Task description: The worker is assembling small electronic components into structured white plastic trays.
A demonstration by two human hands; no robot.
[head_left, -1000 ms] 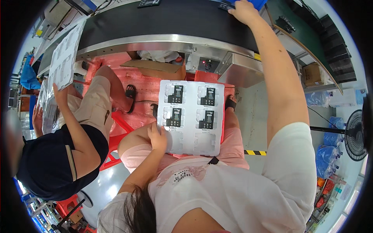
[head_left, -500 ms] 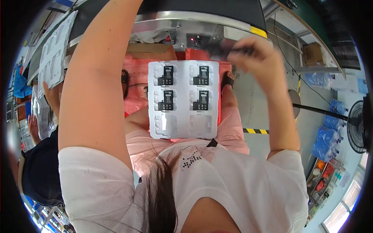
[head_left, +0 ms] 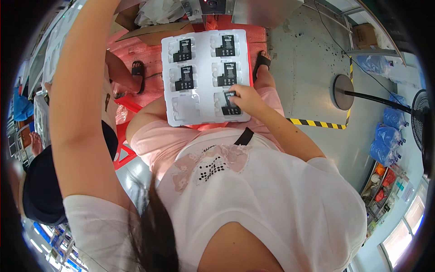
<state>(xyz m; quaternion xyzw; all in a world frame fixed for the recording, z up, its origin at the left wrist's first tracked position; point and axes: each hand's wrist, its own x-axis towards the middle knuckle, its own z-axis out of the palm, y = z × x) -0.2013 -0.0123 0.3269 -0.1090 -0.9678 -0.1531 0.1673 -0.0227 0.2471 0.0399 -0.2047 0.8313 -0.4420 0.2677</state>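
Observation:
A white plastic tray [head_left: 204, 81] rests on my lap, moulded in two columns of recesses. Several flat black L-shaped batteries [head_left: 226, 74] with pale print lie in it. At the near right recess, the fingers of my right hand [head_left: 247, 99] are closed at the upper right corner of a battery [head_left: 230, 109], which sits in or just over that recess. The near left recess [head_left: 186, 107] holds no battery. My left arm [head_left: 79, 99] stretches up past the tray's left side and out of the picture, so my left hand is hidden beyond the top edge.
A person in a dark cap [head_left: 43, 186] is close on my left. Beyond the tray stand a cardboard box [head_left: 158, 34] and a metal bench part [head_left: 263, 16]. A fan's round base [head_left: 342, 92] is on the floor to the right, near striped tape [head_left: 317, 123].
My right hand has come down from the bench edge to the tray's near right recess, where a battery now lies. The view has shifted, and the tray appears higher and slightly tilted.

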